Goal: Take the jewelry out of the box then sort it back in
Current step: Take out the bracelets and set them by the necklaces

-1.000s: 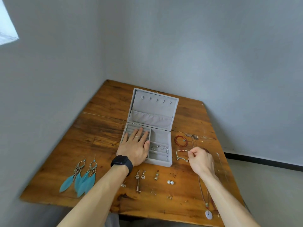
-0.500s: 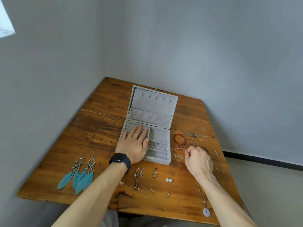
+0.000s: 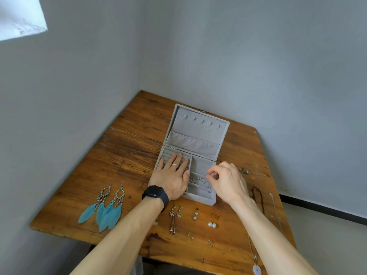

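1. resting flat, fingers straight, the left hand [image 3: 170, 179] steadies the box [image 3: 200, 199].
2. right hand [image 3: 226, 181] hovers over its right compartments, fingertips [image 3: 208, 176] pinched; on what, i cannot tell.
3. few silver pieces [image 3: 200, 181] inside; earrings [image 3: 105, 209], pearls [image 3: 212, 224], necklace [image 3: 256, 270] wait on the table [image 3: 127, 155]: sorting seems barely begun.

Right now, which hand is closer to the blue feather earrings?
Left. The left hand lies flat on the ring rolls of the gray jewelry box, to the right of the blue feather earrings. The right hand is over the box's other side, farther away.
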`<move>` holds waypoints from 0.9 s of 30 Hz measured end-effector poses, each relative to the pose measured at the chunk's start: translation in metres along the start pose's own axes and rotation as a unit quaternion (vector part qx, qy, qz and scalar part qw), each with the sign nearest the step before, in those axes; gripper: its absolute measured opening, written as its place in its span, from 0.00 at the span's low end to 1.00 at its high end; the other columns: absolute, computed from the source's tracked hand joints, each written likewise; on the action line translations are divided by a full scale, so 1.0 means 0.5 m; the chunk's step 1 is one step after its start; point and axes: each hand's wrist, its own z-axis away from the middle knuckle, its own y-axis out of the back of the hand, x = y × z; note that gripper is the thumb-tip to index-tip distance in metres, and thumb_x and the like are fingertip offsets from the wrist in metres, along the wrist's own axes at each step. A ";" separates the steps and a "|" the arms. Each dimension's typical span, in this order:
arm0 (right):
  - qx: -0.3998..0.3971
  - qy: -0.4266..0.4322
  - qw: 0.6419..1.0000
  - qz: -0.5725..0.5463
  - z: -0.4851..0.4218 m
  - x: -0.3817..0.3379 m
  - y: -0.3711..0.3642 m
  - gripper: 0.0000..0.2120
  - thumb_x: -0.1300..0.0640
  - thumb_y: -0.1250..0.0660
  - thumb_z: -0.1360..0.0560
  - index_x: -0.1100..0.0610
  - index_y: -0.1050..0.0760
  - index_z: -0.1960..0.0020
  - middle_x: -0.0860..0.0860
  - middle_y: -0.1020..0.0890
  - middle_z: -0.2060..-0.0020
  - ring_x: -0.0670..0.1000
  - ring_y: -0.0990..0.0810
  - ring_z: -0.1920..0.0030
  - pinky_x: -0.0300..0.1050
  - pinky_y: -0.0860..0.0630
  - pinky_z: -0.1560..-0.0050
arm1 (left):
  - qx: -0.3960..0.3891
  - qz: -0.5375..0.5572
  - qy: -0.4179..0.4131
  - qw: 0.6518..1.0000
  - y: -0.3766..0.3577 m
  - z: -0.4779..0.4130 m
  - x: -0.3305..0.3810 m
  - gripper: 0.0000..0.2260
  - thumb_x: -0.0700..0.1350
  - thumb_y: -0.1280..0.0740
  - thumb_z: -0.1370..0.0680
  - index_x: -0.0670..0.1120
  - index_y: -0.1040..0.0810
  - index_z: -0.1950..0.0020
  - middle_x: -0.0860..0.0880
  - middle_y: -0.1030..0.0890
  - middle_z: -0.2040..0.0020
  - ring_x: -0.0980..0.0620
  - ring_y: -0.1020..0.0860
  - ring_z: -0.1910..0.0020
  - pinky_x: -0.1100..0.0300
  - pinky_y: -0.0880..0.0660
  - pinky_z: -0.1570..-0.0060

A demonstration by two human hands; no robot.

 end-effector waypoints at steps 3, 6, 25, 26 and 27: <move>-0.047 0.016 0.998 0.037 -0.018 0.004 -0.017 0.11 0.44 0.29 0.24 0.46 0.19 0.44 0.45 0.21 0.49 0.49 0.25 0.46 0.44 0.25 0.55 | 0.001 0.004 0.001 1.000 0.002 0.000 0.002 0.26 0.57 0.59 0.15 0.53 0.52 0.18 0.51 0.54 0.18 0.51 0.56 0.19 0.47 0.59 0.22; -0.062 0.044 0.995 0.064 -0.031 0.004 -0.024 0.09 0.44 0.31 0.23 0.48 0.18 0.49 0.45 0.21 0.53 0.50 0.25 0.49 0.44 0.24 0.56 | 0.002 0.008 0.000 1.000 0.002 0.000 0.001 0.26 0.57 0.59 0.15 0.53 0.52 0.18 0.51 0.53 0.18 0.51 0.56 0.19 0.47 0.60 0.22; -0.070 0.172 0.957 0.221 -0.007 -0.004 -0.007 0.07 0.56 0.34 0.21 0.58 0.20 0.54 0.52 0.24 0.57 0.54 0.22 0.57 0.48 0.25 0.68 | 0.008 0.016 0.004 1.000 -0.005 -0.003 0.001 0.26 0.57 0.58 0.16 0.53 0.52 0.18 0.51 0.52 0.18 0.51 0.55 0.19 0.47 0.59 0.22; -0.073 0.169 0.960 0.210 -0.007 -0.002 -0.009 0.10 0.53 0.36 0.19 0.57 0.20 0.52 0.51 0.24 0.56 0.53 0.22 0.56 0.49 0.24 0.66 | 0.008 0.015 0.004 1.000 -0.005 -0.003 0.001 0.26 0.57 0.58 0.16 0.53 0.51 0.18 0.51 0.52 0.18 0.51 0.55 0.19 0.47 0.59 0.22; -0.079 0.163 0.962 0.205 -0.009 -0.001 -0.011 0.12 0.50 0.38 0.18 0.56 0.20 0.50 0.51 0.24 0.54 0.53 0.22 0.54 0.49 0.23 0.64 | 0.009 0.014 0.004 1.000 -0.005 -0.003 0.002 0.26 0.57 0.58 0.16 0.53 0.51 0.18 0.51 0.52 0.18 0.51 0.55 0.19 0.47 0.59 0.22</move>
